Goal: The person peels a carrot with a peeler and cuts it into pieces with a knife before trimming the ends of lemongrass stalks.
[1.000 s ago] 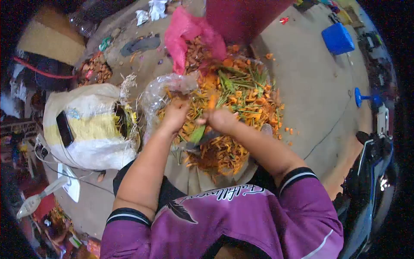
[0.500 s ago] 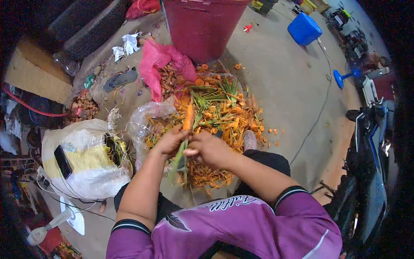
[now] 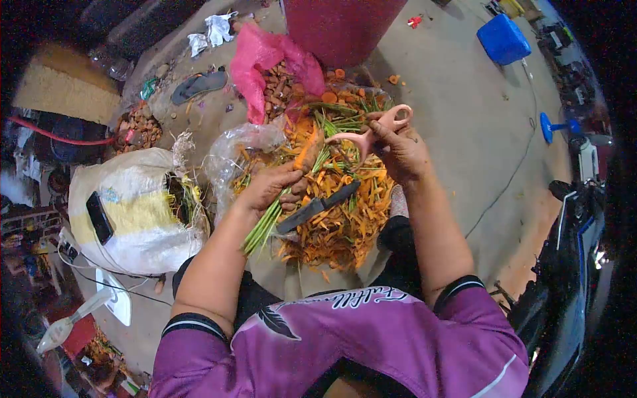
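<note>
My left hand (image 3: 273,189) is closed around a carrot (image 3: 307,147), whose orange tip points up and away while its green stalks hang below the fist. A pink Y-shaped peeler (image 3: 363,140) is gripped in my right hand (image 3: 403,154), to the right of the carrot and apart from it. Between and below the hands, a black knife (image 3: 318,207) lies across the heap of orange peelings (image 3: 338,242). Green carrot stalks (image 3: 330,127) are strewn over the upper part of that heap.
A pink mesh sack (image 3: 249,73) and a large red tub (image 3: 342,30) stand beyond the heap. To the left are a white woven sack (image 3: 129,199) with a phone (image 3: 99,217) on it, and a flip-flop (image 3: 199,86). A motorbike (image 3: 564,265) stands at the right.
My right hand has moved from beside the left hand up and to the right, and the peeler now shows in it. The left hand still holds the carrot. The knife is now in plain sight.
</note>
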`<state>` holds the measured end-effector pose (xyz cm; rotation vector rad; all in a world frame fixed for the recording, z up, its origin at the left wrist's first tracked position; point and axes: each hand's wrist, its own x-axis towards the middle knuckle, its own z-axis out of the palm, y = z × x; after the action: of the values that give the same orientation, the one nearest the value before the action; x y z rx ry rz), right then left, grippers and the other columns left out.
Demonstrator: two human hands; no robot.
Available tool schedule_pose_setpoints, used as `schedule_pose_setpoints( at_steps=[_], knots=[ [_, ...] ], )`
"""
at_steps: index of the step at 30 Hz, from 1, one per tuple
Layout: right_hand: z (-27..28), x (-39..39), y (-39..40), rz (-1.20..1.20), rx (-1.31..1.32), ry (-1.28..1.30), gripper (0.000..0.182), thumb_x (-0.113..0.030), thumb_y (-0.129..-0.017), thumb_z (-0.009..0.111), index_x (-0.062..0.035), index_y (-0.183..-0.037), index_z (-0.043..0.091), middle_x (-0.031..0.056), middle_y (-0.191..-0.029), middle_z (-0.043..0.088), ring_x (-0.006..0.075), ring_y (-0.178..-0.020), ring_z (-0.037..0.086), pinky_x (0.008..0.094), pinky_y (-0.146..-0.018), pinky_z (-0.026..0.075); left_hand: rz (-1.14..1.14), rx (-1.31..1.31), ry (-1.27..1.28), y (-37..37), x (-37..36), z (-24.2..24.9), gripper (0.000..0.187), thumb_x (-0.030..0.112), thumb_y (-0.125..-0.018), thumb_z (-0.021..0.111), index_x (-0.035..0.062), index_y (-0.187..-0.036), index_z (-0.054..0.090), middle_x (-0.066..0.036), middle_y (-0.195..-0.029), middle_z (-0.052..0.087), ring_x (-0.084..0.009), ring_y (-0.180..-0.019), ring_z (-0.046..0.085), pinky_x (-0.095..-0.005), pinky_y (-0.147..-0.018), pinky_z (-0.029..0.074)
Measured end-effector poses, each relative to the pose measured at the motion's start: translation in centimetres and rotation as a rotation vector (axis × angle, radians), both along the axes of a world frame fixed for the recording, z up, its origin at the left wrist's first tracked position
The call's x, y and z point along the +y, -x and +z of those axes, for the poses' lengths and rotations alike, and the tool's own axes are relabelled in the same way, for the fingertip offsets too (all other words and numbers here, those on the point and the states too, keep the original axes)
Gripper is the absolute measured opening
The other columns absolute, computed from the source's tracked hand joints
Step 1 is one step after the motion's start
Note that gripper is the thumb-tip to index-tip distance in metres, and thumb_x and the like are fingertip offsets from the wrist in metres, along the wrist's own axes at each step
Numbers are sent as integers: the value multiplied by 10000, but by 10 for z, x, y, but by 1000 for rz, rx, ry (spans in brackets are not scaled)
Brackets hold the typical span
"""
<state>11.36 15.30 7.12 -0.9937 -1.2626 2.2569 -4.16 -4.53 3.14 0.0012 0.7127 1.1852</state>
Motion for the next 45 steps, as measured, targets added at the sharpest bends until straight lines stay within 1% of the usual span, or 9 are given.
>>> schedule_pose_setpoints(
  at_steps=[8, 13, 15, 22, 28, 32, 39, 42, 45],
  knots=[
    [-27, -25, 11, 198, 103, 130, 235, -112, -720, 635, -10, -916, 553, 71, -831, 586, 178, -739, 571, 285, -682, 466, -120, -380, -51, -4, 0, -2, 152, 224, -853, 418, 103, -944, 435, 8, -548, 393, -27, -343, 296, -145, -291, 193],
    [-46, -14, 6, 252, 124, 150, 297, -188, -736, 636, -46, -966, 514, 57, -821, 571, 182, -752, 560, 321, -676, 465, -155, -481, -107, -7, -5, -11, 238, 189, -875, 345, 111, -1089, 411, 16, -522, 351, -34, -338, 278, -157, -293, 198],
    [-57, 4, 6, 36, -87, 43, 266, -194, -759, 613, -50, -961, 517, 59, -837, 570, 183, -743, 557, 319, -672, 464, -153, -495, -167, -9, -6, -10, 279, 192, -876, 343, 97, -1133, 393, 16, -520, 344, -33, -332, 277, -157, -288, 201],
    [-41, 22, -7, -257, 128, -72, 196, -155, -745, 624, -49, -881, 532, 68, -788, 561, 156, -685, 551, 277, -625, 469, -173, -321, -92, -4, -13, 3, 328, 212, -865, 378, 143, -1184, 357, 27, -493, 341, -38, -313, 246, -159, -262, 198],
    [-32, -40, 9, 294, 83, -91, 246, -149, -742, 611, -18, -931, 524, 60, -814, 561, 156, -713, 549, 284, -638, 458, -256, 11, 47, -12, -7, 3, 46, 176, -837, 395, 139, -822, 417, 55, -490, 277, -43, -364, 231, -185, -327, 163],
    [-45, -27, 4, 246, 62, 122, 223, -112, -732, 608, -30, -922, 524, 55, -803, 560, 160, -715, 554, 296, -635, 469, -303, 13, -62, -10, -8, -2, 90, 167, -821, 414, 153, -908, 397, 54, -501, 291, -41, -365, 236, -184, -324, 166],
    [-70, 31, -18, -252, -72, -117, 207, -143, -737, 628, -27, -890, 550, 45, -811, 563, 144, -707, 540, 280, -663, 443, -328, 205, -23, -9, -10, -4, 284, 207, -802, 469, 152, -1063, 372, 50, -515, 333, -53, -371, 269, -192, -323, 227],
    [-51, 3, -5, -138, 46, -141, 158, -143, -759, 610, -47, -854, 526, 39, -794, 545, 146, -700, 537, 275, -632, 461, -357, 402, -36, -10, -10, -12, 270, 203, -797, 469, 127, -1044, 389, 52, -524, 342, -55, -397, 298, -194, -352, 261],
    [-89, -13, -6, 244, -188, -279, 189, -188, -771, 590, -45, -880, 534, 51, -832, 549, 148, -721, 545, 294, -654, 461, -471, 614, 33, -12, -6, -14, 306, 189, -787, 477, 95, -1068, 401, 51, -558, 377, -57, -422, 330, -201, -373, 277]
  ],
)
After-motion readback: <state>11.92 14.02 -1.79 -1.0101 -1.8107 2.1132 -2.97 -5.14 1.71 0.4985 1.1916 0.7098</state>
